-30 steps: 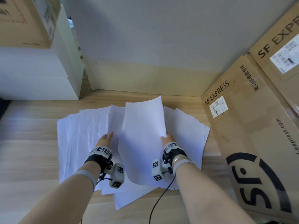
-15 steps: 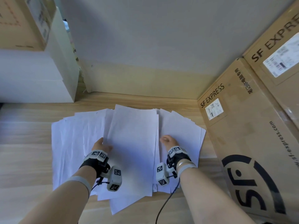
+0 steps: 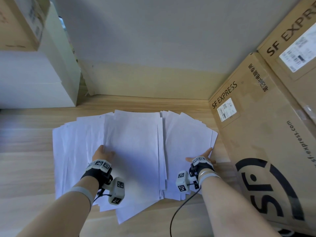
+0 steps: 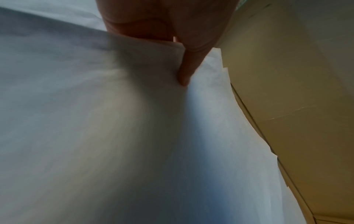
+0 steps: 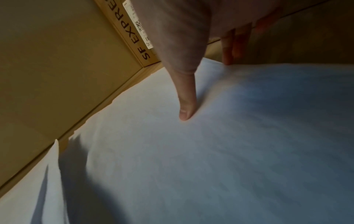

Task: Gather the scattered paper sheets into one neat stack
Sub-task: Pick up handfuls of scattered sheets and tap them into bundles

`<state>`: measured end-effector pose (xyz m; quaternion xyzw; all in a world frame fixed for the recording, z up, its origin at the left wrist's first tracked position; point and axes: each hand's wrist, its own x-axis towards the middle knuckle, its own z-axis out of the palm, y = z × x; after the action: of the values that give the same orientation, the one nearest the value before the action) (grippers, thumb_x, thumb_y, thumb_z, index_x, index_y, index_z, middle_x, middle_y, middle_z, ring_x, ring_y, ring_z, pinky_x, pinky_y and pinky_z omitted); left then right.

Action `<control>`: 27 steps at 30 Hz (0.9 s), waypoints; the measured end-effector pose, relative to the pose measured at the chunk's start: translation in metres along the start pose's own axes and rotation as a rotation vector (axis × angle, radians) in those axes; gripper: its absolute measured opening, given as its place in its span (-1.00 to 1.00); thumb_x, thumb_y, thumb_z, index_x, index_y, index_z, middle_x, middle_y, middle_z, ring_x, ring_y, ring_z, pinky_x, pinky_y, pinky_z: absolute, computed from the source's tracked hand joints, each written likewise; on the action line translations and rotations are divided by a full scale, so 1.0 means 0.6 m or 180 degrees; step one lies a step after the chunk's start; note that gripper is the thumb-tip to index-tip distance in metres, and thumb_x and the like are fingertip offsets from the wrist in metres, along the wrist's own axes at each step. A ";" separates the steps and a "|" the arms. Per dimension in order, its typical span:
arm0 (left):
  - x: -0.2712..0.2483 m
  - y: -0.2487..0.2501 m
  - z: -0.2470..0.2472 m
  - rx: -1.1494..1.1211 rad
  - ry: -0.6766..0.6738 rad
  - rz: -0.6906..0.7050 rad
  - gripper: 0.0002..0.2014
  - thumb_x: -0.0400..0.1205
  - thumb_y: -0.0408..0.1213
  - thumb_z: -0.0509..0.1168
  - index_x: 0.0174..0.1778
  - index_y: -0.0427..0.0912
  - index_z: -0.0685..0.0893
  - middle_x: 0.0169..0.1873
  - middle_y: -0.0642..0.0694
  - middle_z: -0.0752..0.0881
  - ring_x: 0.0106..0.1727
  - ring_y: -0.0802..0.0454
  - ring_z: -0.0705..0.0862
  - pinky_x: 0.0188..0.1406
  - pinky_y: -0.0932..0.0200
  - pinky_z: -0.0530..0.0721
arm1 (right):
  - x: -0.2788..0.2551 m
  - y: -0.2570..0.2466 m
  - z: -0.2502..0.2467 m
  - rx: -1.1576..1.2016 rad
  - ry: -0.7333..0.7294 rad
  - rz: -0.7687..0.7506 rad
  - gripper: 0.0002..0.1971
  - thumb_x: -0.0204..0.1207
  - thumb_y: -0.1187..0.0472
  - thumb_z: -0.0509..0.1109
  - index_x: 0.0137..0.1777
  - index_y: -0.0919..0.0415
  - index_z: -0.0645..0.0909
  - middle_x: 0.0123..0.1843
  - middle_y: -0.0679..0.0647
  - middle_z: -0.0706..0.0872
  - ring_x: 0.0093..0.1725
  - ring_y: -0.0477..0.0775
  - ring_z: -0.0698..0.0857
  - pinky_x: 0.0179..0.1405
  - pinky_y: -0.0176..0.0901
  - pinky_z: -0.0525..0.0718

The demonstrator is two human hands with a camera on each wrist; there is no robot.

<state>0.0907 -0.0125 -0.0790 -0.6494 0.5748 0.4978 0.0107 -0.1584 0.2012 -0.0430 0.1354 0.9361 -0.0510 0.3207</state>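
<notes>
left hand (image 3: 102,153) and right hand (image 3: 201,157) rest on fanned paper sheets (image 3: 133,151)

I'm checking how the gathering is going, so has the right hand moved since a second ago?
Yes. The right hand has left the centre sheet and moved right, toward the SF Express box, onto the right-hand sheets.

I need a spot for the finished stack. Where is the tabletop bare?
Bare wood lies left of the paper sheets, toward the white box, and in the strip along the wall. It is crowded on the right, where sheets nearly meet the cardboard box.
</notes>
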 end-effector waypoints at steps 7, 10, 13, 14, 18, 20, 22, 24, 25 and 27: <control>-0.006 -0.001 0.001 0.0132 0.0092 0.0004 -0.63 0.59 -0.36 0.28 0.33 -0.30 0.50 0.25 -0.36 0.64 0.24 -0.31 0.63 -0.02 0.08 0.47 | -0.006 0.019 -0.003 0.0694 -0.0065 -0.0359 0.08 0.44 0.16 0.50 0.64 0.05 -0.34 0.67 0.30 0.00 0.60 0.37 0.23 0.52 0.27 0.25; -0.009 0.000 0.001 0.0148 0.0095 -0.0017 -0.61 0.59 -0.34 0.29 0.35 -0.28 0.49 0.28 -0.37 0.63 0.27 -0.32 0.61 0.14 0.01 0.53 | 0.002 0.030 -0.005 0.1399 -0.0240 -0.0458 -0.40 0.66 0.29 0.19 0.63 0.27 0.03 0.62 0.34 0.22 0.56 0.40 0.29 0.47 0.22 0.31; -0.011 0.003 -0.001 0.0189 0.0090 -0.0018 -0.58 0.60 -0.35 0.28 0.40 -0.30 0.46 0.33 -0.36 0.60 0.31 -0.32 0.59 0.23 -0.03 0.54 | 0.005 0.030 -0.016 0.1474 -0.0112 -0.0499 -0.65 0.64 0.30 0.21 0.34 0.51 0.46 0.30 0.39 0.61 0.29 0.35 0.61 0.06 -0.03 0.56; -0.013 0.004 -0.001 0.0180 0.0089 -0.0016 -0.57 0.61 -0.36 0.28 0.41 -0.31 0.44 0.35 -0.37 0.59 0.33 -0.32 0.58 0.25 -0.03 0.53 | 0.006 0.030 -0.020 0.1509 -0.0028 -0.0583 -0.71 0.64 0.30 0.21 0.25 0.51 0.51 0.16 0.33 0.65 0.19 0.33 0.64 -0.06 -0.14 0.58; -0.009 0.002 -0.003 0.0233 0.0046 -0.0004 -0.60 0.61 -0.38 0.25 0.39 -0.29 0.47 0.29 -0.39 0.63 0.29 -0.33 0.60 0.23 -0.05 0.54 | 0.018 0.031 -0.040 0.1771 0.0228 -0.0807 -0.86 0.66 0.35 0.10 0.01 0.34 0.49 -0.04 0.22 0.53 -0.09 0.15 0.49 -0.20 -0.25 0.43; -0.003 -0.001 -0.003 0.0285 0.0023 0.0056 -0.69 0.60 -0.40 0.23 0.27 -0.32 0.53 0.18 -0.41 0.67 0.19 -0.34 0.64 0.13 -0.06 0.57 | 0.020 0.028 -0.052 0.1895 0.0312 -0.0855 -0.82 0.68 0.35 0.07 0.05 0.43 0.48 0.00 0.23 0.50 -0.07 0.13 0.41 -0.21 -0.19 0.37; -0.002 -0.001 -0.004 0.0337 0.0018 0.0109 -0.72 0.60 -0.43 0.20 0.23 -0.34 0.54 0.14 -0.43 0.68 0.11 -0.33 0.65 0.05 -0.05 0.56 | 0.014 0.022 -0.064 0.2070 0.0523 -0.0808 -0.69 0.68 0.32 0.08 0.23 0.59 0.47 0.10 0.29 0.59 -0.04 0.16 0.45 -0.18 -0.14 0.43; -0.001 -0.001 -0.004 0.0368 0.0013 0.0150 -0.73 0.60 -0.47 0.16 0.22 -0.37 0.54 0.13 -0.45 0.67 -0.02 -0.27 0.60 -0.06 -0.01 0.51 | 0.007 0.016 -0.073 0.2026 0.0794 -0.0756 -0.64 0.68 0.30 0.09 0.34 0.54 0.45 0.23 0.37 0.62 0.15 0.29 0.60 0.06 -0.03 0.52; -0.001 0.000 -0.004 0.0378 0.0000 0.0166 -0.72 0.60 -0.48 0.15 0.22 -0.37 0.54 0.13 -0.45 0.67 -0.05 -0.25 0.58 -0.08 0.02 0.48 | 0.001 0.014 -0.079 0.2002 0.0886 -0.0756 -0.63 0.69 0.29 0.07 0.39 0.51 0.42 0.33 0.39 0.59 0.27 0.34 0.59 0.18 0.02 0.52; 0.000 0.000 -0.004 0.0389 -0.0019 0.0172 -0.71 0.60 -0.50 0.13 0.24 -0.38 0.53 0.14 -0.46 0.66 0.04 -0.31 0.63 -0.08 0.03 0.47 | -0.002 0.008 -0.085 0.1979 0.0928 -0.0765 -0.62 0.70 0.27 0.05 0.41 0.49 0.40 0.38 0.40 0.56 0.33 0.37 0.57 0.24 0.05 0.52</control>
<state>0.0923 -0.0136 -0.0779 -0.6302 0.6214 0.4639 0.0386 -0.1861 0.2150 -0.0021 0.1213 0.9209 -0.3507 0.1190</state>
